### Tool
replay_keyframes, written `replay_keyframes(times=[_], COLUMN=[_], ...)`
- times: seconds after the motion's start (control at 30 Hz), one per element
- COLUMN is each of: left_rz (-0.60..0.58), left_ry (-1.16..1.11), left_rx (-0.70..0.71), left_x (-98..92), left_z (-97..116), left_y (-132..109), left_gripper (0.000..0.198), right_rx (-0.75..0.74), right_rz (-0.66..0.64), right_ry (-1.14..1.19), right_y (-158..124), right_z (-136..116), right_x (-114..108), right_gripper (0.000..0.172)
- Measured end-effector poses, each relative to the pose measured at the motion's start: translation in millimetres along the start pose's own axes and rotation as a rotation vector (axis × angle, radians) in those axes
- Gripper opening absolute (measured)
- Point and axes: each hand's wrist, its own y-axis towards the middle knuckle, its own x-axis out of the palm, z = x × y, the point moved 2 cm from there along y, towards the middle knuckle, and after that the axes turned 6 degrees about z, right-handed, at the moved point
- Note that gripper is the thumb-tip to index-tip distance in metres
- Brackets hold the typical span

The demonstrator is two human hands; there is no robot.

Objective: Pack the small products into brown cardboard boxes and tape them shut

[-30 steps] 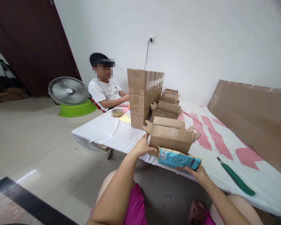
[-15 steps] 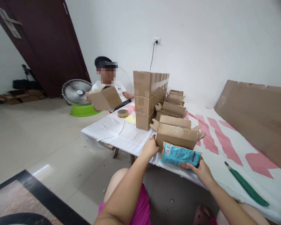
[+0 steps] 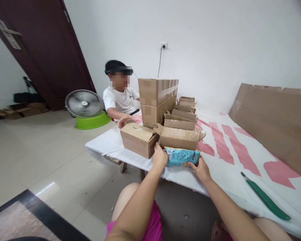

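Observation:
A blue snack packet (image 3: pixel 182 156) lies at the near edge of the white-covered table (image 3: pixel 223 167), right in front of an open cardboard box (image 3: pixel 180 138). My left hand (image 3: pixel 160 156) grips the packet's left end, fingers curled. At its right end my right hand (image 3: pixel 201 168) is closed on it too. A second cardboard box (image 3: pixel 137 138) stands just left of my left hand.
A person in a white shirt (image 3: pixel 120 100) sits at the table's far left, one hand by the second box. Stacked taped boxes (image 3: pixel 156 98) and several open boxes stand behind. A green-handled knife (image 3: pixel 266 201) lies right. Cardboard sheet (image 3: pixel 273 120), fan (image 3: pixel 84 104), green basin (image 3: pixel 92 121).
The other person has set a cardboard box down on the table left of my hands. I have drawn the blue packet closer to the open box, and my left hand has moved onto it.

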Motion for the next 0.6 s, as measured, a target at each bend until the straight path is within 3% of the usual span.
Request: replay_keyframes(times=[0.1, 0.17, 0.23, 0.33, 0.37, 0.43, 0.6], left_rz=[0.281, 0.351, 0.189, -0.262, -0.356, -0.39, -0.206], left_ry=[-0.108, -0.167, -0.16, 0.015, 0.09, 0.205, 0.261], left_rx=[0.179, 0.307, 0.376, 0.347, 0.323, 0.272, 0.212], left_x=[-17.2, -26.9, -27.3, -9.8, -2.7, 8.9, 14.8], left_z=[17, 29, 37, 38, 36, 30, 17], left_y=[-19, -33, -44, -50, -50, -44, -29], left_gripper=[0.049, 0.04, 0.031, 0.023, 0.023, 0.022, 0.017], right_rx=[0.01, 0.02, 0.034, 0.052, 0.053, 0.041, -0.008], right_rz=[0.004, 0.028, 0.051, 0.059, 0.058, 0.045, -0.106], right_ry=[0.015, 0.016, 0.019, 0.041, 0.057, 0.117, 0.403], right_y=[-3, -4, -3, -4, -4, -5, -8], right_z=[2, 2, 2, 0, -1, -3, -8], right_x=[-1, -1, -2, -4, -4, -5, -1], right_gripper=[0.045, 0.043, 0.043, 0.042, 0.041, 0.039, 0.041])
